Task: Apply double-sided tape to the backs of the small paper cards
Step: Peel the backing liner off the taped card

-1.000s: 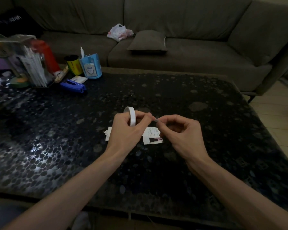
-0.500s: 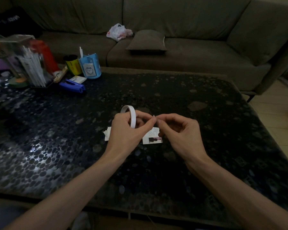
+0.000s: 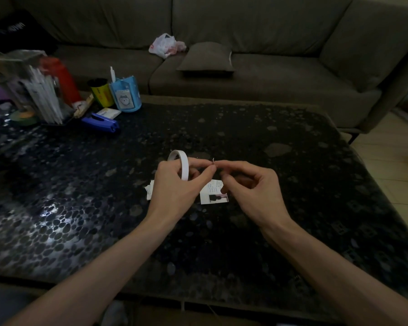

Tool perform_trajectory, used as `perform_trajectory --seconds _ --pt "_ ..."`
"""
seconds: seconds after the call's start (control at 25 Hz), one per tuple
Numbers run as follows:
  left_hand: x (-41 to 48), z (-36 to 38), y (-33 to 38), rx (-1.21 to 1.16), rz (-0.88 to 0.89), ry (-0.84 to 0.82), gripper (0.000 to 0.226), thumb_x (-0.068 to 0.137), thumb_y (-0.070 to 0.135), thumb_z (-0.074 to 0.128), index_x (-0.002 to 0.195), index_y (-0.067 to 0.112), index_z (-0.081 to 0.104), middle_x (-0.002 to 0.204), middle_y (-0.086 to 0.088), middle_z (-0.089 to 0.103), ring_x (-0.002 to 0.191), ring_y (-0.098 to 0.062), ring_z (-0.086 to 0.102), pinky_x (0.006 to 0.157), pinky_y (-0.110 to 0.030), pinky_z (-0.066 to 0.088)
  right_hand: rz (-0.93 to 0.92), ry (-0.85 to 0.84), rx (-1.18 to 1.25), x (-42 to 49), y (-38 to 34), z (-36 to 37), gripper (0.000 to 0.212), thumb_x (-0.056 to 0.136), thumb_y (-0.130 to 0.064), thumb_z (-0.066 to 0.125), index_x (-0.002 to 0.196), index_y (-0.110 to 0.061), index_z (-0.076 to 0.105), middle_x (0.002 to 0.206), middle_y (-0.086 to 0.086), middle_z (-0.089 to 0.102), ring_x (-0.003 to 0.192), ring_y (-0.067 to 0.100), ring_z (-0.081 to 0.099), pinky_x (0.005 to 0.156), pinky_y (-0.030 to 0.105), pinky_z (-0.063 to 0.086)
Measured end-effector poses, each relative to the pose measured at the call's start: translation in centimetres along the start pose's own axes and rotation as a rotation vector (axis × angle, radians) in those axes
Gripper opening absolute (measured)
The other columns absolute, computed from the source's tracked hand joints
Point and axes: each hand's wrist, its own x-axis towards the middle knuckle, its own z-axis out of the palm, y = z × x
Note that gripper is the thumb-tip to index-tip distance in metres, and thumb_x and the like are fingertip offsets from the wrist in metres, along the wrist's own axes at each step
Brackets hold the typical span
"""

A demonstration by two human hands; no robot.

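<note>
Holding the tape roll (image 3: 181, 165) on edge in your left hand (image 3: 176, 188), you had your fingers curled round the thin white ring, which rose above your knuckles. Your thumb and forefinger reached out to the right, where they met the fingertips of your right hand (image 3: 251, 187). Between the two hands a small white tape end (image 3: 213, 160) stuck up, pinched at the point where the fingertips touched; which hand truly gripped it, you could not tell from this view. Your right hand's other fingers were curled loosely inward over the palm.

Both hands hovered just above the dark, pebble-patterned table (image 3: 280, 184). Under them lay the paper cards: one card (image 3: 214, 196) sat flat with print and a dark picture showing, partly hidden by your right thumb, and the corners of more cards (image 3: 149, 192) peeked out to the left of your left hand.

At the far left of the table you had a blue stapler (image 3: 101, 122), a light blue cup (image 3: 125, 98), a yellow can (image 3: 101, 94) and a red bottle (image 3: 62, 81), all well apart from your hands. Behind the table stood a sofa (image 3: 292, 74) with a cushion (image 3: 206, 58) and a crumpled plastic bag (image 3: 165, 44) on it.
</note>
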Motion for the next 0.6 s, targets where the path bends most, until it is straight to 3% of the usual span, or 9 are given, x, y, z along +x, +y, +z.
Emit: perform_trajectory --seconds 0.6 --pt "-0.03 -0.27 0.41 -0.125 -0.119 0.007 0.008 0.090 0.024 0.079 0.096 0.022 0.083 0.084 0.005 0.079 0.086 -0.008 0.074 0.076 -0.013 0.056 -0.058 -0.047 -0.090 -0.18 -0.30 0.16 0.041 0.097 0.000 0.066 0.119 -0.033 0.075 0.105 -0.004 0.070 0.081 0.009 0.075 0.073 0.015 0.057"
